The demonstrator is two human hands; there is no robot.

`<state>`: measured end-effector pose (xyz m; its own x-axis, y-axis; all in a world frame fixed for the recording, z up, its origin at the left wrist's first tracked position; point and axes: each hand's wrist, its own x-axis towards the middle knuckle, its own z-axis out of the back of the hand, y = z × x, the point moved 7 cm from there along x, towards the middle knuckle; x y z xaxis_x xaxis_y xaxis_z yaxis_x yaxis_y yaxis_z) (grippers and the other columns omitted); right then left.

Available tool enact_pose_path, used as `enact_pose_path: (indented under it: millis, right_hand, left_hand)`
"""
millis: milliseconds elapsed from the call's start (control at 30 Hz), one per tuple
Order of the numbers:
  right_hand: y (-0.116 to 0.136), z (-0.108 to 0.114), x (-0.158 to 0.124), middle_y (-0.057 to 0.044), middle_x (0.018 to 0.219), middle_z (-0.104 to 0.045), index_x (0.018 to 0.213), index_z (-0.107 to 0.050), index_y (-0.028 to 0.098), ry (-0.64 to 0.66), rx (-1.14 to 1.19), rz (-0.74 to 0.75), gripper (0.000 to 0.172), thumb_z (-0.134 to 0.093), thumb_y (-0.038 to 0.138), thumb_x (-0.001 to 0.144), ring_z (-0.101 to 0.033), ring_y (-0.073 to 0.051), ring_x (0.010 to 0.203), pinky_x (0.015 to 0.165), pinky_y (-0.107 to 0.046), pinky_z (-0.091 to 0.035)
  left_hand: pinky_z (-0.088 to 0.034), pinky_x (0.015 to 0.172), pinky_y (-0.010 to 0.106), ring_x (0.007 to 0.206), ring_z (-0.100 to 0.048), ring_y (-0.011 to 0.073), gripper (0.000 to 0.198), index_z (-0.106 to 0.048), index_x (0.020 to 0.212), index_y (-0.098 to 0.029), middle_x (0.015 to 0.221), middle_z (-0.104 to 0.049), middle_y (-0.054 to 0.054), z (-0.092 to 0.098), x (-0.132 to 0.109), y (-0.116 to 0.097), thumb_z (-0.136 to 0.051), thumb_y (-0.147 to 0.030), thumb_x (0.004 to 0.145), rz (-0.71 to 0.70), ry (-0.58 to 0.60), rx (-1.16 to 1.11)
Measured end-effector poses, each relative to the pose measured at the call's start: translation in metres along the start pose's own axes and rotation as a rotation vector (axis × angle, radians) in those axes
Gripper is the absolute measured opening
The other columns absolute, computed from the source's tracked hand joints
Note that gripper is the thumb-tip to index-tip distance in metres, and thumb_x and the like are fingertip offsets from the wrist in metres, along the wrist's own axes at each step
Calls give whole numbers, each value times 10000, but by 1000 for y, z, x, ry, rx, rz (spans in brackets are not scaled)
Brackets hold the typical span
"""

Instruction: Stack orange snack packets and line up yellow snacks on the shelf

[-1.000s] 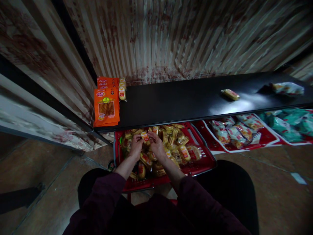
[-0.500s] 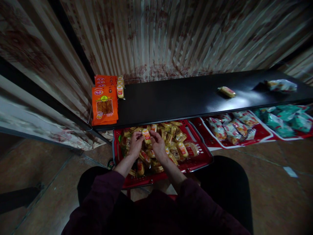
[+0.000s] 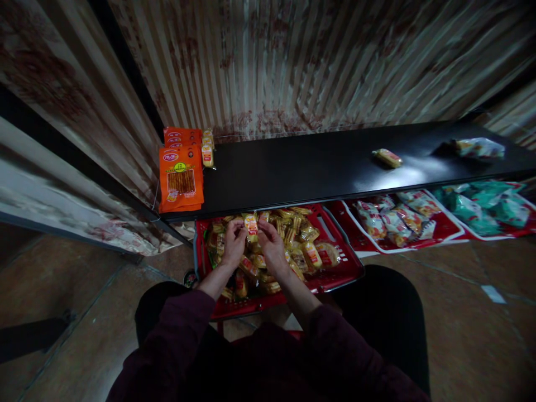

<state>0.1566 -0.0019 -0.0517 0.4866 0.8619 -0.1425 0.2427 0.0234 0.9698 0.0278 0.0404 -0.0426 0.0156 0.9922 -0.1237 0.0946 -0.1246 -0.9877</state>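
1. From where I stand, the small yellow packet (image 3: 251, 225) sits squarely between the two hands, its red label facing the person.
2. The left hand (image 3: 234, 241) pinches its left edge with the fingertips.
3. The right hand (image 3: 271, 245) grips the opposite edge likewise.
4. That packet is over the red basket (image 3: 247, 308) of wrapped snacks (image 3: 300, 260), near the black shelf (image 3: 293, 167)'s front edge.

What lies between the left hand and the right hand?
In the head view, a small yellow packet lies between the left hand and the right hand, held by both over the basket.
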Motion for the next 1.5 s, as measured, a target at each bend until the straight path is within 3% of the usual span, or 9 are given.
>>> enact_pose_path:
  millis: [367, 567, 767, 1067, 1300, 1500]
  right_hand:
    - [2, -14, -1, -62, 1089, -689, 1034, -669, 218, 48, 127, -121, 411, -713, 384, 661, -641, -203, 950, 837, -367, -515]
    - [8, -23, 0, -38, 1088, -694, 1062, -664, 240, 123, 198, -82, 411, -720, 341, 667, -647, -184, 961, 912, -371, -489]
    - [13, -27, 2, -22, 1022, -710, 1036, -672, 240, 113, 225, -53, 374, -705, 318, 672, -655, -168, 897, 879, -351, -502]
    - [17, -27, 2, -39, 1067, -695, 1060, -654, 239, 91, 125, -24, 387, -679, 329, 685, -638, -189, 949, 857, -352, -504]
    - [21, -31, 0, -40, 1072, -696, 1062, -649, 235, 85, 88, -2, 389, -690, 330, 687, -637, -192, 968, 910, -371, -489]
    - [30, -36, -2, -49, 1140, -670, 1097, -627, 232, 124, 36, 60, 386, -662, 317, 722, -615, -207, 1044, 974, -393, -459]
  left_hand:
    - [-463, 825, 289, 871, -591, 155, 132, -540, 895, -193, 914, -622, 42, 4, 9, -11, -556, -209, 765, -31, -21, -37]
    - [-462, 836, 304, 877, -588, 161, 122, -538, 889, -190, 897, -614, 43, 6, 15, -14, -558, -220, 772, -78, -37, -26]
    - [-453, 818, 286, 874, -583, 157, 126, -530, 909, -191, 914, -609, 43, 5, 16, -21, -547, -230, 790, -150, -57, 23]
    - [-444, 767, 269, 794, -573, 149, 76, -540, 847, -206, 847, -608, 19, 8, 15, -27, -521, -165, 786, -165, -111, 103]
    - [-449, 821, 280, 899, -577, 163, 69, -578, 856, -203, 933, -609, 41, 7, 14, -24, -547, -216, 796, -194, -87, 106]
    - [-457, 810, 284, 863, -583, 162, 101, -589, 885, -201, 931, -629, 47, 5, 12, -24, -551, -252, 807, -151, -69, 87]
